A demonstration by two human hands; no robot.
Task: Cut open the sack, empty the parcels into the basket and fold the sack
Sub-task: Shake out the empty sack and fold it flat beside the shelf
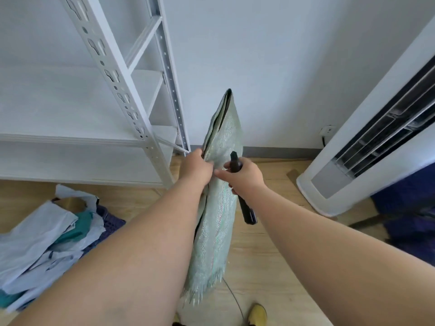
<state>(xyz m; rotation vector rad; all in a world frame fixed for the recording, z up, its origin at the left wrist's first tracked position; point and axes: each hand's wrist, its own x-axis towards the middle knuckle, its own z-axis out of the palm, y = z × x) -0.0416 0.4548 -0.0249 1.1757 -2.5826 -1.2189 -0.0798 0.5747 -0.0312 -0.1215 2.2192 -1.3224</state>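
A pale green woven sack [219, 222] hangs flattened and folded lengthwise in front of me, its frayed cut end low near the floor. My left hand [196, 167] grips the sack's left edge at mid-height. My right hand [243, 177] pinches the sack beside it with thumb and finger while holding a black cutter [241, 192] by its handle. At lower left, white and teal parcels [44, 241] lie piled in a dark purple basket [110, 223], most of which they hide.
A white metal shelf rack [131, 109] stands at left against the wall. A white floor-standing air conditioner [367, 158] leans into view at right, with dark blue fabric [409, 217] beside it. A thin cable [235, 300] runs over the wooden floor by my yellow shoe [257, 314].
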